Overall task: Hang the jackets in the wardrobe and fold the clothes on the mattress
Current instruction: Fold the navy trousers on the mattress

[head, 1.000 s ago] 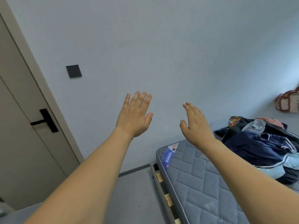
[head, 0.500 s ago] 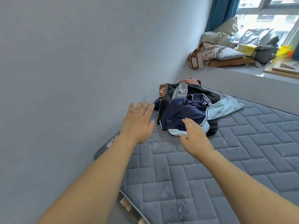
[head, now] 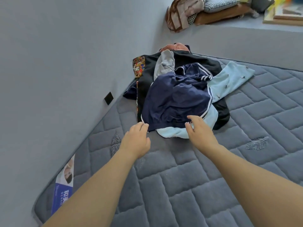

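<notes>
Two hands: both stretched out over the mattress, at the near edge of the clothes pile.
Left hand: palm down, fingers loosely bent, fingertips at the hem of the navy jacket; touching or just short, cannot tell; nothing held.
Right hand: fingers spread and lightly curled, hovering over the pale blue garment and the navy hem; no grip on anything visible.
Pile: heaped on the mattress near the wall.
Navy jacket: on top, crumpled, white stripes along edge and cuff.
Pale blue garment: under the navy one, poking out at the near side and spreading to the right with small dark marks.
Black garment: beneath both, with a patterned panel on the wall side.
Grey piece: lying on the black one at the far end.
Reddish item: at the far tip of the pile, blurred.
Mattress: grey, quilted, label on its left side.
Wall: dark square plate low down.
Ledge: beyond the mattress, carrying cushions and bundled cloth.
</notes>
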Action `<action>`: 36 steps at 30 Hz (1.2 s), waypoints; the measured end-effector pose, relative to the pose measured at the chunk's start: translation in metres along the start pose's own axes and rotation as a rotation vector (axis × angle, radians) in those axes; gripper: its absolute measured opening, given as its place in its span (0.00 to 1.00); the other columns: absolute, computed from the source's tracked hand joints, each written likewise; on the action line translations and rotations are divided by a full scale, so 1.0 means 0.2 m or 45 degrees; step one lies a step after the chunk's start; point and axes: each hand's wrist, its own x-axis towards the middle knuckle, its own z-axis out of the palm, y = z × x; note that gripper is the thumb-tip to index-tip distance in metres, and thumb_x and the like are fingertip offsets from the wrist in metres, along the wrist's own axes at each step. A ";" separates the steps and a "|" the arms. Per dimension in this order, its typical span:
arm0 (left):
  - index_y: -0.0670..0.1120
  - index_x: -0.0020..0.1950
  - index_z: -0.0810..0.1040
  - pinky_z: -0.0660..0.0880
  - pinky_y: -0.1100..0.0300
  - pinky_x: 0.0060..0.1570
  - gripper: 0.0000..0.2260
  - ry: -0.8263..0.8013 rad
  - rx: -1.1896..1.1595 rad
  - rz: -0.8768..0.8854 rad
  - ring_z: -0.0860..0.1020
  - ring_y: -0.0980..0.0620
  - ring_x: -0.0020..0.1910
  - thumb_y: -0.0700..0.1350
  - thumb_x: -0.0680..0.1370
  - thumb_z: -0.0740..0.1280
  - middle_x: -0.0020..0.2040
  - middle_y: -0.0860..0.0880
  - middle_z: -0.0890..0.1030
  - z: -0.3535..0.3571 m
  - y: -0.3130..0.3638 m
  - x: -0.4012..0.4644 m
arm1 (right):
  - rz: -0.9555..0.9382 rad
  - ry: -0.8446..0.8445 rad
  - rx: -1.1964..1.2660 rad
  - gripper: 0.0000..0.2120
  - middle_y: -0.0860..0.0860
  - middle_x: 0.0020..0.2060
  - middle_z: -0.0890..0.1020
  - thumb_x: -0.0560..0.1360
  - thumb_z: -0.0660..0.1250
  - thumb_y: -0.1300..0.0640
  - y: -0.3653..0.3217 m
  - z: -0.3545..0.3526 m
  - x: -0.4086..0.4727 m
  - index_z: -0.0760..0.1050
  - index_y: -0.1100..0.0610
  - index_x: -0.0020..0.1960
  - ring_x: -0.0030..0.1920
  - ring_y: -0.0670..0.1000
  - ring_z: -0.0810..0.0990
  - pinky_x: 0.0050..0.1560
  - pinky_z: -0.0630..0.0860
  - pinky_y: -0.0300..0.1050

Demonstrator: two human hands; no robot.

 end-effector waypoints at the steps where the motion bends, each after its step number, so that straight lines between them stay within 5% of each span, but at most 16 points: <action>1: 0.46 0.75 0.63 0.67 0.46 0.66 0.23 -0.029 -0.035 -0.002 0.63 0.47 0.71 0.44 0.79 0.59 0.74 0.49 0.63 0.12 -0.03 0.12 | -0.004 0.021 -0.056 0.20 0.54 0.71 0.70 0.83 0.57 0.55 0.09 0.09 0.12 0.66 0.59 0.73 0.69 0.53 0.70 0.68 0.64 0.45; 5: 0.48 0.76 0.60 0.68 0.44 0.67 0.26 -0.088 -0.088 0.034 0.59 0.47 0.74 0.43 0.78 0.61 0.76 0.51 0.59 0.55 -0.17 0.57 | -0.047 0.044 -0.284 0.21 0.55 0.69 0.71 0.79 0.61 0.63 0.42 0.49 0.52 0.69 0.58 0.72 0.64 0.57 0.73 0.63 0.70 0.51; 9: 0.49 0.79 0.56 0.59 0.39 0.72 0.31 -0.099 -0.068 -0.045 0.51 0.46 0.78 0.45 0.77 0.62 0.79 0.50 0.55 0.95 -0.24 0.89 | 0.055 -0.033 -0.522 0.32 0.55 0.76 0.60 0.75 0.64 0.57 0.69 0.86 0.77 0.61 0.50 0.77 0.75 0.57 0.58 0.72 0.59 0.56; 14: 0.49 0.75 0.65 0.56 0.34 0.72 0.29 0.350 -0.035 0.008 0.60 0.41 0.77 0.46 0.73 0.61 0.76 0.46 0.66 1.33 -0.30 0.97 | -0.159 0.483 -0.551 0.28 0.56 0.70 0.71 0.70 0.63 0.55 0.95 1.13 0.79 0.71 0.53 0.71 0.72 0.59 0.65 0.69 0.63 0.59; 27: 0.51 0.75 0.64 0.60 0.32 0.68 0.27 0.373 0.026 -0.034 0.62 0.42 0.75 0.44 0.75 0.59 0.75 0.47 0.67 1.32 -0.30 0.94 | -0.251 0.556 -0.661 0.29 0.54 0.67 0.69 0.70 0.61 0.58 0.93 1.15 0.76 0.67 0.51 0.72 0.69 0.59 0.66 0.68 0.60 0.57; 36: 0.49 0.75 0.67 0.60 0.35 0.70 0.26 0.426 -0.102 -0.043 0.64 0.42 0.75 0.40 0.76 0.60 0.75 0.47 0.69 1.29 -0.28 0.95 | -0.280 0.606 -0.623 0.26 0.58 0.64 0.77 0.71 0.64 0.63 0.89 1.12 0.75 0.75 0.55 0.69 0.68 0.60 0.71 0.64 0.68 0.62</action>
